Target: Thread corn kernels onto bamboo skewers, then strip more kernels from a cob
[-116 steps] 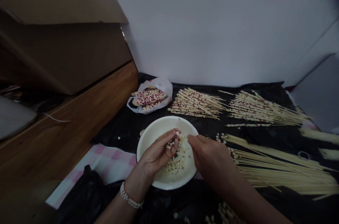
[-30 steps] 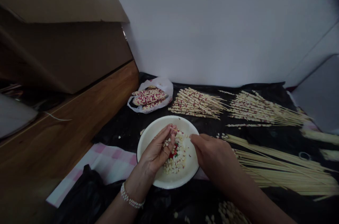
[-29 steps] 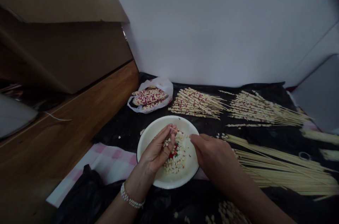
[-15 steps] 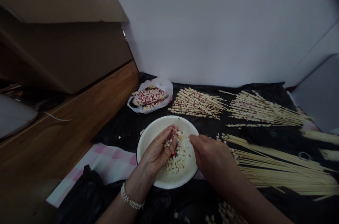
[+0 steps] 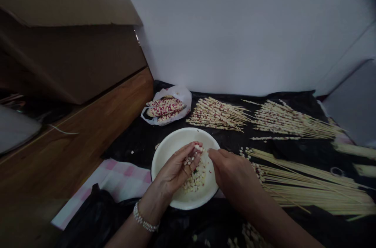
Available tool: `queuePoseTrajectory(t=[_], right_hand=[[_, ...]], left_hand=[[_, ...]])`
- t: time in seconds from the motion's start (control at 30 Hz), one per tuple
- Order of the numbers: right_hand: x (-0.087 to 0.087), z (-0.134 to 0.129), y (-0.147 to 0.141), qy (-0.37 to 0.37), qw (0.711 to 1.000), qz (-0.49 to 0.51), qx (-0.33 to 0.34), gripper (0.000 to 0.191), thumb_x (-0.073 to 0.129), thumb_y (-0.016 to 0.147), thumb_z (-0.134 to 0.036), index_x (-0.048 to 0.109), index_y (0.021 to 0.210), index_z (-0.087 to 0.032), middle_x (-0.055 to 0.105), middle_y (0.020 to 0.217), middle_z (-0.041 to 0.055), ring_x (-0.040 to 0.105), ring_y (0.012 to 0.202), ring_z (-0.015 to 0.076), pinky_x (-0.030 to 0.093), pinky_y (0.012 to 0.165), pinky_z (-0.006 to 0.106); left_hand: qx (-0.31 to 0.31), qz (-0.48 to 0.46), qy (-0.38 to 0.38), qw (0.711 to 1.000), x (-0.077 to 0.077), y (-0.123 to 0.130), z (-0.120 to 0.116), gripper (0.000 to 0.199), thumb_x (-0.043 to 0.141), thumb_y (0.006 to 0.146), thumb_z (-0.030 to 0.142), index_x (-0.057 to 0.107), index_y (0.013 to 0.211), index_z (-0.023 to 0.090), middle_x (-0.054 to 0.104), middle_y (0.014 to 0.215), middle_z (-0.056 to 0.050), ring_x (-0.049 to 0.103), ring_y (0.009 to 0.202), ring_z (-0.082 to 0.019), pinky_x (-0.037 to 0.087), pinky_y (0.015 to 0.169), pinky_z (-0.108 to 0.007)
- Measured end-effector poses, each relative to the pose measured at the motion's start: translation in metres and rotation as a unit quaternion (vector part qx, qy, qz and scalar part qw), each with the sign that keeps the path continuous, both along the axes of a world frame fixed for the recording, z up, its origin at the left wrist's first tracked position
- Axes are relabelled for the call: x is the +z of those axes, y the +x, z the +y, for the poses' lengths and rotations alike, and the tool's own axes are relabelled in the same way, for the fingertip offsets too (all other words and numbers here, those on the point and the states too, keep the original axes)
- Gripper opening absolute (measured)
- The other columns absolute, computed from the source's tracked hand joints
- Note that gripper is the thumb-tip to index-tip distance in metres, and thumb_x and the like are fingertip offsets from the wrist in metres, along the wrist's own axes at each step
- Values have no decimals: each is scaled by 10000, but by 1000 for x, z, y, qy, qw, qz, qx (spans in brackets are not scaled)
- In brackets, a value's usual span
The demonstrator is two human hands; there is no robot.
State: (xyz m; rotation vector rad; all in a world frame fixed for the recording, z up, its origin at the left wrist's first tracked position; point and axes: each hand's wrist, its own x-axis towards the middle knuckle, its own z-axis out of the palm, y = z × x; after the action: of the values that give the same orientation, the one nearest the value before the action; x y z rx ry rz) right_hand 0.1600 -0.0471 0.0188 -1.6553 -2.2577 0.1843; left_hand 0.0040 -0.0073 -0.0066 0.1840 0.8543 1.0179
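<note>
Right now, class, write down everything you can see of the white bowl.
The white bowl is round and shallow, with a smooth, glossy surface like enamel and a thin dark line at its rim. It sits flat on a black plastic sheet. Pale corn kernels lie heaped inside it. The left hand cups kernels over it, and the right hand reaches across its rim.

This looks like a room in a home: black plastic sheeting [image 5: 132, 150] over a pink checked cloth [image 5: 123, 177], beside a wooden ledge [image 5: 88, 123] and cardboard boxes [image 5: 67, 56].
</note>
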Motion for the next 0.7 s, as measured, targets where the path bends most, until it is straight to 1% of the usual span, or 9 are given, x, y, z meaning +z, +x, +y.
queuePoseTrajectory(t=[0.07,0.13,0.2,0.23,0.27,0.43,0.57,0.63,0.7], right_hand=[[-2,1,2,14,1000,3,-4,181,462,858,-113,610,903,-207,637,759,11,547,599,135,227,526,280],[-3,3,5,24,1000,0,-13,168,466,867,-144,614,905,-214,636,758,12,548,596,143,227,520,281],[-3,4,8,22,999,-7,-22,159,465,869,-156,615,872,-211,628,738,15,549,603,151,222,514,284],[-2,4,9,19,999,-8,-24,162,462,868,-153,614,859,-207,626,733,18,551,612,153,222,512,285],[-2,4,9,18,1000,-7,-24,166,459,866,-148,615,857,-205,627,735,20,553,621,154,223,513,285],[-1,4,9,23,1000,0,-20,176,461,852,-132,622,862,-202,627,732,19,546,612,150,221,508,285],[-2,4,9,25,999,-3,-24,168,468,841,-124,618,828,-198,619,714,17,538,594,147,211,502,287],[-2,4,9,27,999,-4,-21,168,469,841,-125,618,820,-199,617,705,14,534,588,145,208,500,287],[-2,4,9,28,999,0,-16,173,469,844,-126,624,840,-201,626,726,15,540,603,146,208,498,285]], left_hand=[[-12,-19,10,1000,0,-1,1,212,636,790,93,664,1000,109,722,957,-85,680,874,-156,548,843,-266],[-32,-41,21,998,1,-3,1,309,584,769,-10,656,1038,123,703,1055,-97,656,1002,-190,510,934,-315],[-46,-49,31,997,1,-6,1,466,521,707,-130,650,1062,143,677,1135,-92,617,1095,-199,473,984,-303],[-50,-46,35,997,1,-6,1,515,502,686,-161,648,1071,148,664,1163,-91,603,1119,-195,464,990,-279],[-51,-38,37,997,1,-7,0,523,500,683,-169,647,1074,146,656,1179,-95,597,1128,-190,463,985,-253],[-19,20,35,999,3,-3,-1,369,552,745,-88,650,1046,102,665,1135,-109,635,1060,-167,503,915,-196],[4,21,38,999,5,1,0,338,543,774,-65,654,1043,106,690,1044,-97,674,945,-139,529,866,-189],[22,26,20,999,7,1,1,324,540,782,-61,655,1037,101,688,1043,-101,673,940,-138,531,856,-187],[40,27,-4,999,9,2,1,321,539,789,-54,653,1047,100,678,1074,-108,659,983,-145,527,854,-181]])
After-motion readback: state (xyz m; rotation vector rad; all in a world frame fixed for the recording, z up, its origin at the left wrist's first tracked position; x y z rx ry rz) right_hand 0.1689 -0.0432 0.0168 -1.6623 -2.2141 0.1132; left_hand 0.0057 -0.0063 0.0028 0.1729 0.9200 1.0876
